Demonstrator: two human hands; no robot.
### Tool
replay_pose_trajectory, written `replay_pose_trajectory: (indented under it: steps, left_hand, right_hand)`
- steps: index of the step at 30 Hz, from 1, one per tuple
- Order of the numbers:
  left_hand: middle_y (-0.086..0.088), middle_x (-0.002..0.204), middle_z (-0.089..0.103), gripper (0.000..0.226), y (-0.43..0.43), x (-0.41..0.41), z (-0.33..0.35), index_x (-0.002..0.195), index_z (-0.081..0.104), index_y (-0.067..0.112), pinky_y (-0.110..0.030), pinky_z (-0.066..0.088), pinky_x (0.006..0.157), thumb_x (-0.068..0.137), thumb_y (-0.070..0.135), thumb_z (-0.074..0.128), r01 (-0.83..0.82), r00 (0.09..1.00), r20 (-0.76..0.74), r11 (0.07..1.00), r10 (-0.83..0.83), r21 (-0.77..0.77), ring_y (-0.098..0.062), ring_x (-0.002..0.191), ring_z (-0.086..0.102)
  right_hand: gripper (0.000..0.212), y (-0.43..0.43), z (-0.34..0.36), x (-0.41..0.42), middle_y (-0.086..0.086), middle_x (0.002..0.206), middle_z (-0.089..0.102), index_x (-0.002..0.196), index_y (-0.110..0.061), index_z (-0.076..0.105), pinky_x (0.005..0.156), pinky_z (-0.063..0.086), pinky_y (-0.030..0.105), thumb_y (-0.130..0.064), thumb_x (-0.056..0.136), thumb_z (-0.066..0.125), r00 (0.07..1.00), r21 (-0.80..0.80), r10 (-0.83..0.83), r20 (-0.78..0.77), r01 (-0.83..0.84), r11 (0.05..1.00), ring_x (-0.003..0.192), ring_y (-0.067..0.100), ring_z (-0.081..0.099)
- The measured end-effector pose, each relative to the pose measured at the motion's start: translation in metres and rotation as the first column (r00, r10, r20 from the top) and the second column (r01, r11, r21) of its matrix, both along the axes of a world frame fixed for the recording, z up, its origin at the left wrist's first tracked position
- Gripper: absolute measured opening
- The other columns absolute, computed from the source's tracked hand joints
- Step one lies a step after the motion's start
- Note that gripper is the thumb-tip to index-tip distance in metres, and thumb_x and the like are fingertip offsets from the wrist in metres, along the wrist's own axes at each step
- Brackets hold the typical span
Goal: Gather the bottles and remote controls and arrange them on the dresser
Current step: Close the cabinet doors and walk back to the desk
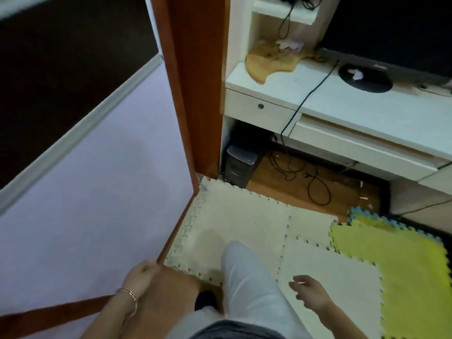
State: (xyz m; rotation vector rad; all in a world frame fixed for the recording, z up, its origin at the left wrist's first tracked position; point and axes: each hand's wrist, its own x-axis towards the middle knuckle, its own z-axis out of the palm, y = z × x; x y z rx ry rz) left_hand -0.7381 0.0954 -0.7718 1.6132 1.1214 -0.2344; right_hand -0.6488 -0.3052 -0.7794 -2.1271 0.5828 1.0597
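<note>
No bottle or remote control shows in the head view. My left hand (138, 277), with thin bangles at the wrist, hangs low at the bottom left. Its fingers are curled, nothing shows in them, and it is right by the lower corner of a brown-framed lavender panel (102, 182). My right hand (309, 293) hangs at the bottom right above the foam mat with its fingers apart and nothing in it. My leg in light trousers (247, 277) steps forward between the two hands.
A white desk (342, 104) stands ahead on the right, with a small drawer, a black monitor stand (365, 78) and a cable running down. Beneath it are a black computer tower (239, 165) and loose cables. Cream and yellow foam tiles (396, 277) cover the floor.
</note>
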Motion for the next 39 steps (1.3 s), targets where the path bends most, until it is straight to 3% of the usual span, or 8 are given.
replay_pose_trajectory:
  steps: [3,9,13,19,24,28,34,39]
  left_hand:
    - [-0.006,0.085,0.059,0.006,-0.025,0.006,-0.014,0.086,0.060,0.012,-0.034,0.040,0.077,0.087,0.012,0.055,0.073,0.969,-0.227,0.992,-0.094,-0.098,-0.023,0.089,0.055]
    - [-0.015,0.069,0.058,0.012,-0.009,0.053,-0.052,0.074,0.063,-0.001,-0.027,0.035,0.050,0.080,0.009,0.063,-0.020,0.967,-0.255,0.980,-0.032,-0.197,-0.022,0.057,0.049]
    - [-0.010,0.066,0.056,0.019,-0.019,0.126,-0.009,0.051,0.055,0.009,-0.031,0.038,0.068,0.064,0.016,0.067,-0.006,0.953,-0.297,0.978,-0.058,-0.210,-0.024,0.069,0.052]
    - [-0.013,0.091,0.059,0.016,-0.020,0.241,0.035,0.077,0.059,0.008,-0.029,0.039,0.069,0.091,0.009,0.050,0.055,0.986,-0.151,0.990,-0.075,-0.129,-0.027,0.086,0.054]
    - [-0.015,0.107,0.061,0.015,-0.002,0.313,0.068,0.100,0.060,0.006,-0.028,0.038,0.080,0.091,0.008,0.049,0.167,0.986,-0.008,0.986,-0.166,0.020,-0.030,0.096,0.057]
    - [-0.008,0.107,0.062,0.014,0.013,0.378,0.111,0.103,0.057,0.020,-0.028,0.043,0.082,0.092,0.017,0.049,0.247,0.952,0.144,0.956,-0.269,0.159,-0.025,0.103,0.058]
    - [0.009,0.102,0.066,0.016,0.023,0.486,0.234,0.096,0.060,0.033,-0.011,0.043,0.077,0.088,0.020,0.055,0.269,0.742,0.514,0.893,-0.431,0.360,-0.009,0.101,0.061]
    - [0.013,0.099,0.070,0.019,0.026,0.540,0.370,0.095,0.059,0.043,-0.002,0.047,0.080,0.082,0.028,0.058,0.098,0.407,0.771,0.863,-0.489,0.495,0.002,0.098,0.064]
  right_hand:
    - [0.024,0.000,-0.005,0.024,0.006,0.073,0.056,0.105,-0.008,0.057,0.052,0.033,0.024,-0.018,0.084,0.063,0.996,-0.023,-0.073,-0.052,0.072,0.997,0.060,0.019,0.051]
    - [0.016,0.007,-0.023,0.105,0.008,0.068,0.055,0.096,-0.006,0.057,0.049,0.030,0.022,-0.014,0.083,0.062,0.976,-0.032,-0.166,-0.143,0.163,0.986,0.051,0.020,0.045]
    - [0.008,0.012,-0.009,0.185,0.007,0.066,0.050,0.088,-0.006,0.056,0.044,0.025,0.019,-0.012,0.085,0.059,0.978,-0.003,-0.149,-0.144,0.150,0.989,0.049,0.018,0.040]
    - [0.018,0.038,0.038,0.313,0.007,0.088,0.057,0.101,-0.011,0.059,0.051,0.033,0.022,-0.020,0.084,0.057,0.994,0.111,-0.091,0.063,0.083,0.990,0.062,0.017,0.051]
    - [0.026,0.077,0.084,0.379,0.006,0.111,0.058,0.114,-0.014,0.055,0.072,0.044,0.027,-0.021,0.089,0.055,0.966,0.193,-0.019,0.260,-0.033,0.981,0.098,0.025,0.060]
    - [0.029,0.107,0.125,0.420,0.006,0.105,0.064,0.116,-0.014,0.057,0.085,0.047,0.033,-0.025,0.089,0.056,0.912,0.177,0.066,0.405,-0.150,0.973,0.101,0.024,0.060]
    - [0.019,0.165,0.239,0.482,-0.007,0.093,0.064,0.107,-0.028,0.057,0.067,0.044,0.010,-0.023,0.089,0.057,0.693,0.227,0.053,0.719,-0.306,0.924,0.085,0.004,0.060]
    - [0.026,0.206,0.376,0.532,-0.015,0.097,0.065,0.110,-0.033,0.057,0.083,0.047,0.017,-0.022,0.087,0.060,0.257,0.090,0.035,0.966,-0.456,0.886,0.095,0.004,0.062]
